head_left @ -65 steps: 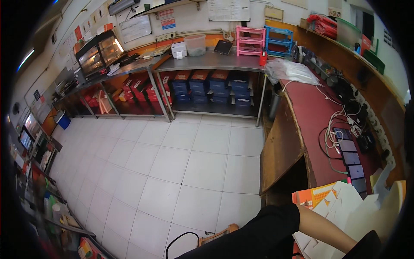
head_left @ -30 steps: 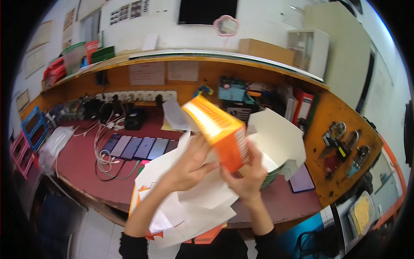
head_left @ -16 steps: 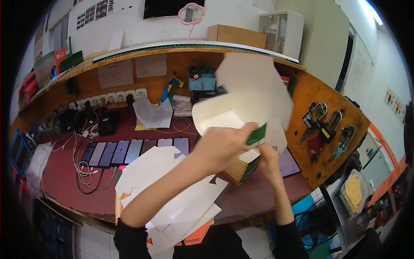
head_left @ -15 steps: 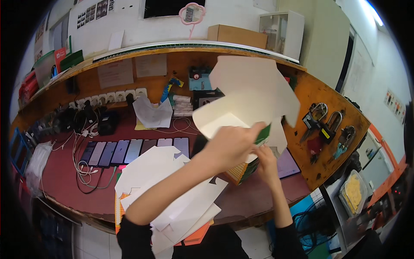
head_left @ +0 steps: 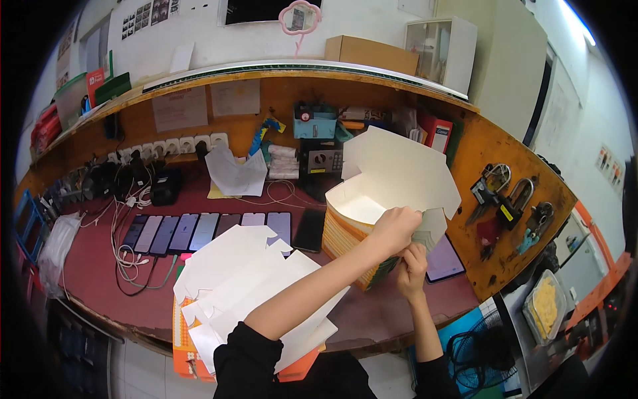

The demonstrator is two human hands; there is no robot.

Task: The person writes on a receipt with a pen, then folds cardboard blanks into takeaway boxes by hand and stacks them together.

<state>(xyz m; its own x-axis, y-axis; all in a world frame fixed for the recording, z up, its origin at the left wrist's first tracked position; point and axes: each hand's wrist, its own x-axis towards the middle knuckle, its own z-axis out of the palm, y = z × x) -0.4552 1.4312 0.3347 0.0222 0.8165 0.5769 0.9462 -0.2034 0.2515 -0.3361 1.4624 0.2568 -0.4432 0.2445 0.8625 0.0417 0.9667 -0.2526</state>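
A folded cardboard box [head_left: 342, 233], white inside with an orange and green patterned outside, stands on the desk with its large flaps raised. My left hand [head_left: 397, 229] reaches across from the left, fingers curled closed on the box's near right edge. Just below it, my right hand [head_left: 412, 269] is closed too, its fingers pinching the same corner by a small flap [head_left: 432, 226]. The fingertips are partly hidden behind each other. Left of the box, flat unfolded box blanks [head_left: 266, 299] lie stacked, white side up, under my left forearm.
Behind the blanks lies a row of several phones [head_left: 183, 233], with cables to their left. A tablet [head_left: 444, 259] lies right of the box. Padlocks [head_left: 512, 203] hang on the wooden side panel. A small safe [head_left: 321, 159] stands at the back.
The box has come down and turned, so its orange side and open inside show more. Both hands moved slightly right and down with it, and its flaps dropped lower.
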